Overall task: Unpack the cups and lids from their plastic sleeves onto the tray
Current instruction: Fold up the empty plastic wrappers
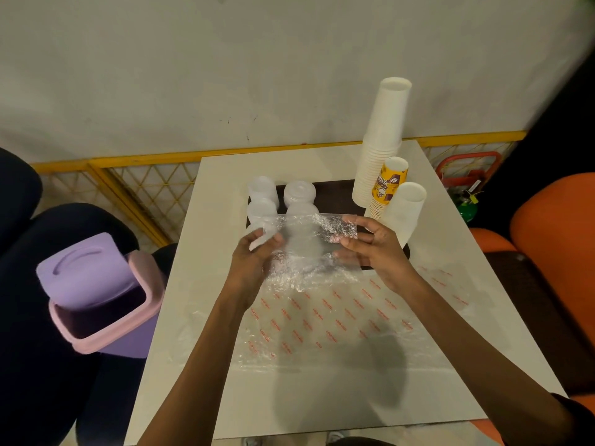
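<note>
Left hand [254, 252] and right hand [370, 249] each pinched one edge of a crumpled clear plastic sleeve [309, 239], held stretched between them just above the near end of the dark rectangular tray [338, 188]. On the tray stood stacks of translucent plastic lids [297, 193] at left, and a tall white paper cup stack [383, 140], a yellow printed cup stack [388, 185] and a frosted plastic cup stack [404, 210] at right. Red-printed clear plastic wrap [338, 317] lay flat on the white worktop [289, 397], with a purple bin [103, 297] beside its left edge.

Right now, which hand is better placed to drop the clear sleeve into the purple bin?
Probably left. The left hand grips the sleeve and sits nearer the bin, which stands open off the left edge of the table; the right hand would have to cross over.
</note>
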Available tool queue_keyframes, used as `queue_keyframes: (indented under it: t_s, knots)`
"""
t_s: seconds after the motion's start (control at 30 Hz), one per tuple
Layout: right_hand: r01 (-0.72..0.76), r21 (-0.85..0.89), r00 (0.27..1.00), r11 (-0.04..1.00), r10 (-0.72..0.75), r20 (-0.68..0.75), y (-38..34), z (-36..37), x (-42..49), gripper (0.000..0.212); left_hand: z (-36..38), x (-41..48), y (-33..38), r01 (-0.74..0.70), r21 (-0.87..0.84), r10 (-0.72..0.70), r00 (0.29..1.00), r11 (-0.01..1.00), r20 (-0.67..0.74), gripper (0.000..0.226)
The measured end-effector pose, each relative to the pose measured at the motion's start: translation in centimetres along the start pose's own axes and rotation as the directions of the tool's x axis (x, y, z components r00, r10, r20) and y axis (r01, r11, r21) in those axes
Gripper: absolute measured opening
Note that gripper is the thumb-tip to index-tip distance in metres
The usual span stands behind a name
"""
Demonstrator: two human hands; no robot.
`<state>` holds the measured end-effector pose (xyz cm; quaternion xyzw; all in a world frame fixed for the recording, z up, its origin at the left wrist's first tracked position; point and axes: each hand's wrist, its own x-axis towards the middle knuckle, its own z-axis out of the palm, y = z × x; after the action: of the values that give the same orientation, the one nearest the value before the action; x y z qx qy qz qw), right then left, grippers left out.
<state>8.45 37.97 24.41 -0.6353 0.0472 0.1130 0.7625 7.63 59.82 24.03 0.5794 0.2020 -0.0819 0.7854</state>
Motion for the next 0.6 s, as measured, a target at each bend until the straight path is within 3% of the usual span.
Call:
queue_keyframes:
  t_s: [0.13, 0.2, 0.27, 0.6]
  knots:
    - [-0.161, 0.072, 0.987, 0.984, 0.163, -0.015, 0.6, -0.6, 0.3, 0.049, -0.1, -0.5, -0.9, -0.021, 0.12, 0.02, 1.0, 0.993, 0.008, 0.013]
    - [-0.275, 0.175, 0.961, 0.945, 0.272, 0.043, 0.9, -0.9, 0.3, 0.05, -0.1, -0.5, -1.2, -0.046, 0.144, 0.05, 0.999, 0.988, -0.018, 0.01]
    - [-0.331, 0.159, 0.942, 0.93, 0.316, 0.109, 1.3, -1.1, 0.1, 0.046, -0.1, -0.4, -1.5, -0.051, 0.187, 0.057, 0.998, 0.981, -0.028, 0.009]
    - [-0.253, -0.137, 0.957, 0.958, 0.269, 0.109, 1.5, -1.6, -0.7, 0.017, -1.2, -0.9, -2.1, -0.06, 0.206, 0.041, 0.995, 0.977, 0.093, 0.016]
